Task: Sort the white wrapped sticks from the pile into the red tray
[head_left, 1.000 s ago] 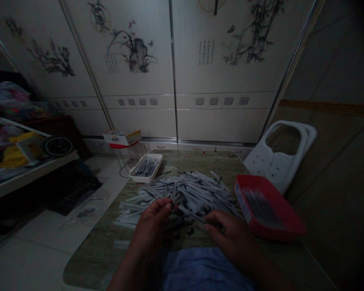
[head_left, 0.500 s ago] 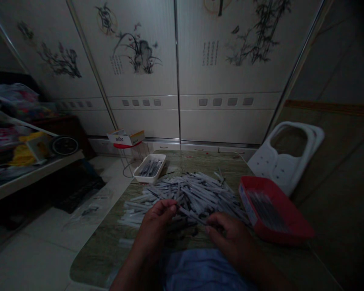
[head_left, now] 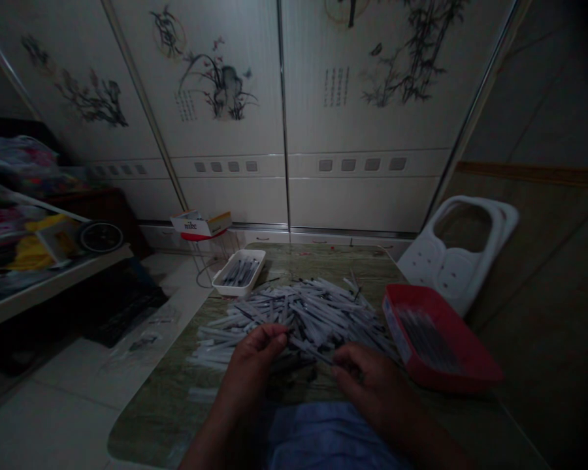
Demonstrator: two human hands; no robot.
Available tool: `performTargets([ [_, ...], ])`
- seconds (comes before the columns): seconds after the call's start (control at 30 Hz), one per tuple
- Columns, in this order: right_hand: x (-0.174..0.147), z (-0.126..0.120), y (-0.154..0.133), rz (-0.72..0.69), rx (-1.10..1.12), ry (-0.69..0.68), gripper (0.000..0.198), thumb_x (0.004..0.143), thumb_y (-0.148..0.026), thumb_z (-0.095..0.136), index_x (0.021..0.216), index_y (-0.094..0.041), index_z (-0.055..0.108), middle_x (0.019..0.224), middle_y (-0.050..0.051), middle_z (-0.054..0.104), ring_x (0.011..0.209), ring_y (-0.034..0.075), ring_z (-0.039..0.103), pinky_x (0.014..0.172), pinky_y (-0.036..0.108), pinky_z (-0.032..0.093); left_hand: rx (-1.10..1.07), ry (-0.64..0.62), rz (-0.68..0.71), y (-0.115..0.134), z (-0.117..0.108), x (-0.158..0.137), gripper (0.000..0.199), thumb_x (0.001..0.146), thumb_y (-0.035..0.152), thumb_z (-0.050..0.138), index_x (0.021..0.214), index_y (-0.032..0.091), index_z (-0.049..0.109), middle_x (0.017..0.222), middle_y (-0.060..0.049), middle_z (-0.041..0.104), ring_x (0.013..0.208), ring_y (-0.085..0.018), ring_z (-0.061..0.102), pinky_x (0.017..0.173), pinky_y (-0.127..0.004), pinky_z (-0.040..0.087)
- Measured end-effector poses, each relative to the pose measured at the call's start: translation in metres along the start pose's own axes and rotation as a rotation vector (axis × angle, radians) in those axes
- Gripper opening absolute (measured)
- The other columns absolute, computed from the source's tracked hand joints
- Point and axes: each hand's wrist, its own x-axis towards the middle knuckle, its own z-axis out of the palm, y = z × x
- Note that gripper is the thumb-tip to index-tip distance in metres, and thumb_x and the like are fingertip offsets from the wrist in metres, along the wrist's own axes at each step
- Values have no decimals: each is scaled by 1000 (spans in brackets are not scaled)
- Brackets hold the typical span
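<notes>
Between my two hands runs a slim pale pen (head_left: 311, 351), low over the near side of a heap. My right hand (head_left: 365, 375) is closed on its near right end. My left hand (head_left: 257, 349) is closed in a pinch at its other end, where a small dark bit shows; the dim light hides whether that bit is part of the pen. Behind the fingers spreads the heap of pens (head_left: 318, 307), with pale, see-through barrels and some dark parts, lying crosswise on the green wood-grain table (head_left: 147, 405).
To the right stands a red tray (head_left: 475, 362) with several pens inside. A white basket (head_left: 217, 287) holding more pens sits at the far left corner. Beyond are a folded white chair (head_left: 421, 261) and a printed carton (head_left: 191, 225) on a red stool. Blue cloth (head_left: 328, 434) covers my lap.
My left fingertips have shifted slightly along the pen's end, and the dark bit there shows differently. My right hand keeps its hold. The whole view has slid a little sideways.
</notes>
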Motion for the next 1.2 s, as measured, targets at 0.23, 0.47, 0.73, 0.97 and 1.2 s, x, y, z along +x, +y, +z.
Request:
performTargets([
  [0.23, -1, 2, 4, 7, 20, -5, 12, 93, -28, 55, 92, -24, 67, 91, 1, 69, 86, 20, 64, 74, 32, 45, -23, 2, -13, 0, 3, -1, 24, 77, 33, 80, 93, 18, 69, 81, -1, 71, 72, -14, 63, 69, -25, 47],
  [0.47, -4, 2, 3, 43, 129, -50, 21, 99, -36, 47, 91, -24, 62, 86, 0, 65, 81, 19, 61, 70, 31, 43, -58, -22, 19, -4, 2, 0, 25, 76, 34, 82, 92, 18, 73, 87, -3, 73, 78, -15, 64, 74, -26, 48],
  [0.73, 2, 5, -1, 148, 205, -63, 36, 101, -47, 41, 76, -23, 52, 68, -2, 52, 64, 17, 50, 57, 28, 36, -100, -39, -18, -10, 2, 0, 23, 80, 31, 79, 97, 18, 73, 84, -2, 72, 73, -12, 62, 70, -23, 46],
  [0.97, 2, 7, -1, 144, 258, -22, 32, 100, -46, 43, 87, -23, 60, 74, 0, 60, 70, 18, 56, 61, 29, 42, -96, 6, 22, -13, 3, 2, 22, 79, 29, 80, 96, 19, 71, 83, 0, 71, 74, -12, 63, 71, -22, 46],
  [1.2, 1, 7, -1, 111, 145, 23, 15, 91, -33, 59, 101, -24, 65, 100, 3, 71, 95, 22, 65, 82, 33, 48, -141, 79, 26, -7, 2, 5, 27, 74, 29, 83, 95, 17, 71, 78, 1, 68, 69, -11, 61, 66, -20, 46],
])
